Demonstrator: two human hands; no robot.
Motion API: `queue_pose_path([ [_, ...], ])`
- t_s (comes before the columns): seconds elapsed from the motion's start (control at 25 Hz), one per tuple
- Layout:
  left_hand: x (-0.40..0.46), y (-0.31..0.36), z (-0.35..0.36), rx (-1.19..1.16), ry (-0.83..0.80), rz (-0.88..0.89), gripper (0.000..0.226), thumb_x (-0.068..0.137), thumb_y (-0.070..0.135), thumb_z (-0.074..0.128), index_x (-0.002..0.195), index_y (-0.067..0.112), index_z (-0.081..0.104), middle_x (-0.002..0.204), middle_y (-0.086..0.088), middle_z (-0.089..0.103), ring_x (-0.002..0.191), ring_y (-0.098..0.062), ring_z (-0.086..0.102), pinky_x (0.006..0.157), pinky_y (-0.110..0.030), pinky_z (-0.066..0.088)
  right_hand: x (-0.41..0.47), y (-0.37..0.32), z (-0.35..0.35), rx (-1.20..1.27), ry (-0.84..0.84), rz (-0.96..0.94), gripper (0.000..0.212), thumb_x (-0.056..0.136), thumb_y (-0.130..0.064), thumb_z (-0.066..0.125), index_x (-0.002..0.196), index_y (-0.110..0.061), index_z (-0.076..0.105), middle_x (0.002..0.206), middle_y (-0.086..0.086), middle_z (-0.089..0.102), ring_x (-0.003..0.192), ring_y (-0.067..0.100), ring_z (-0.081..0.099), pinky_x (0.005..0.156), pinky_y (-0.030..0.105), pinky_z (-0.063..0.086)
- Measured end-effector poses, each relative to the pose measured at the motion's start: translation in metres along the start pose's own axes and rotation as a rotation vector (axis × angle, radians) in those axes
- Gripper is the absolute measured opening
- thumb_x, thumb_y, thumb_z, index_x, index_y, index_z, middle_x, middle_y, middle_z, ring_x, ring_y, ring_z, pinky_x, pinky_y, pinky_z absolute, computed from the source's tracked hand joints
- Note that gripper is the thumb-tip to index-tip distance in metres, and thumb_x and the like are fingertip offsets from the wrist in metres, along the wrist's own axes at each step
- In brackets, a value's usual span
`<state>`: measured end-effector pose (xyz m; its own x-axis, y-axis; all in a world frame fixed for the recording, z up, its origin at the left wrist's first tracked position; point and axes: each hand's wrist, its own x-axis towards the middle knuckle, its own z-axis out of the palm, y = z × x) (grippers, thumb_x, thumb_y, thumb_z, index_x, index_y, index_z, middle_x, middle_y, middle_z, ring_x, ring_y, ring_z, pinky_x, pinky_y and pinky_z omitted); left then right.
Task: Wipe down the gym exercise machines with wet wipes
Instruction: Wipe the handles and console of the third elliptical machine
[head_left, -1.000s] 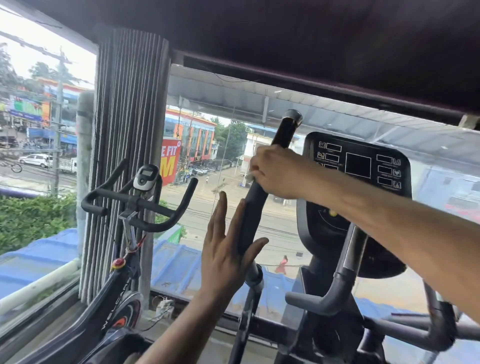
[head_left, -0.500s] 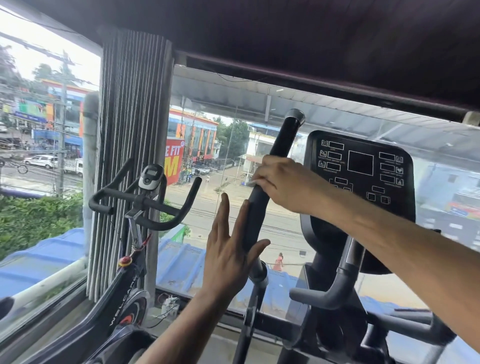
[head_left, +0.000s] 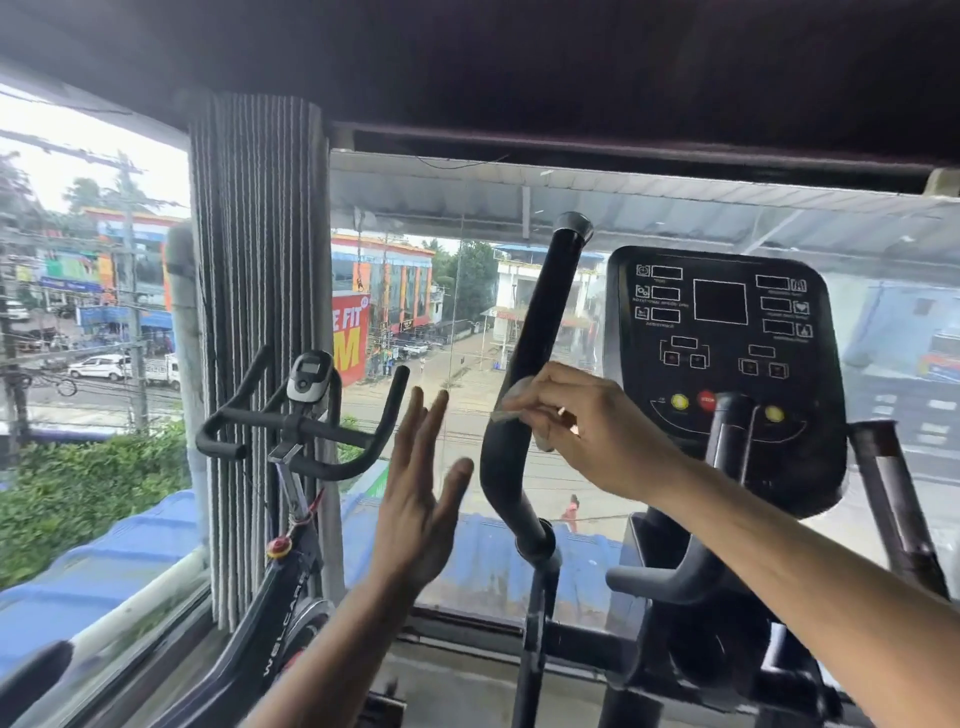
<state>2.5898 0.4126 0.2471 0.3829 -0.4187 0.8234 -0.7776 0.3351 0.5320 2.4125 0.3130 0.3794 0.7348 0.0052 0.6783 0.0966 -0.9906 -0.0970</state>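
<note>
The big cross-trainer (head_left: 727, 467) stands hard against the window (head_left: 519, 519), so anyone cleaning it has to reach forward and up to get at its parts. Its console (head_left: 722, 332) sits dark at head height, with yellow and red buttons along the bottom edge. To the left, just beside the bunched blinds (head_left: 260, 338), a spin bike (head_left: 291, 545) faces the same glass; nobody is touching it, and I'd guess its turn for wiping is yet to come.

The tall left handle (head_left: 540, 332) of the cross-trainer is the part being worked on. It rises in a bent black bar from a joint low down to a capped end near the roofline.

The right hand (head_left: 582, 431) is on that bar about halfway up, at the bend. Its grip is pinching a pale, crumpled wet wipe (head_left: 511, 402) against the bar, fingers curled over it, which looks like the way to drag the cloth along the tube.

The left hand (head_left: 421, 509) hangs just beside the bar without touching it, fingers straight and spread, holding nothing. It may be poised to steady the swinging handle.

I can see no tub, packet or bin for wipes anywhere.
</note>
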Motion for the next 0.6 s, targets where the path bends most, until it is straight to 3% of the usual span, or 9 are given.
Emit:
queue_pose_path([
  [0.08, 0.035, 0.001, -0.023, 0.086, -0.051, 0.022, 0.060, 0.103, 0.069, 0.031, 0.160, 0.055, 0.018, 0.172, 0.015, 0.020, 0.157, -0.009, 0.023, 0.123, -0.056, 0.031, -0.007, 0.000, -0.004, 0.042, 0.082, 0.000, 0.025, 0.099, -0.003, 0.063, 0.115, -0.018, 0.075, 0.107, 0.002, 0.066, 0.080, 0.016, 0.067, 0.074, 0.031, 0.057],
  [0.16, 0.077, 0.008, -0.038, 0.260, -0.178, 0.117, 0.057, 0.107, 0.060, 0.033, 0.161, 0.053, 0.016, 0.170, 0.011, 0.024, 0.154, -0.012, 0.027, 0.122, -0.056, 0.034, -0.011, 0.006, -0.007, 0.103, 0.291, 0.089, 0.030, 0.098, -0.003, 0.064, 0.118, -0.023, 0.072, 0.107, 0.004, 0.068, 0.087, 0.018, 0.070, 0.076, 0.036, 0.060],
  [0.28, 0.141, 0.023, -0.048, 0.583, -0.400, 0.418, 0.062, 0.107, 0.058, 0.034, 0.164, 0.046, 0.012, 0.174, 0.004, 0.013, 0.158, -0.022, 0.020, 0.124, -0.057, 0.029, -0.028, 0.012, 0.005, 0.197, 0.545, 0.221, 0.030, 0.098, -0.006, 0.064, 0.120, -0.026, 0.067, 0.112, 0.001, 0.070, 0.098, 0.014, 0.072, 0.077, 0.044, 0.063],
  [0.48, 0.230, 0.063, -0.035, 0.668, -0.502, 0.630, 0.067, 0.102, 0.073, 0.024, 0.163, 0.048, 0.013, 0.176, 0.002, 0.007, 0.161, -0.023, 0.009, 0.126, -0.058, 0.023, -0.052, 0.005, 0.054, 0.345, 0.634, 0.289, 0.027, 0.097, -0.002, 0.064, 0.114, -0.020, 0.073, 0.111, -0.005, 0.071, 0.095, 0.017, 0.073, 0.075, 0.046, 0.062],
  [0.6, 0.259, 0.070, -0.012, 0.806, -0.600, 0.802, 0.073, 0.100, 0.077, 0.016, 0.164, 0.043, 0.019, 0.176, 0.000, 0.005, 0.161, -0.020, 0.002, 0.127, -0.058, 0.020, -0.043, 0.009, 0.054, 0.334, 0.691, 0.316, 0.024, 0.097, -0.004, 0.064, 0.113, -0.021, 0.073, 0.111, -0.007, 0.070, 0.098, 0.015, 0.072, 0.076, 0.038, 0.062],
])
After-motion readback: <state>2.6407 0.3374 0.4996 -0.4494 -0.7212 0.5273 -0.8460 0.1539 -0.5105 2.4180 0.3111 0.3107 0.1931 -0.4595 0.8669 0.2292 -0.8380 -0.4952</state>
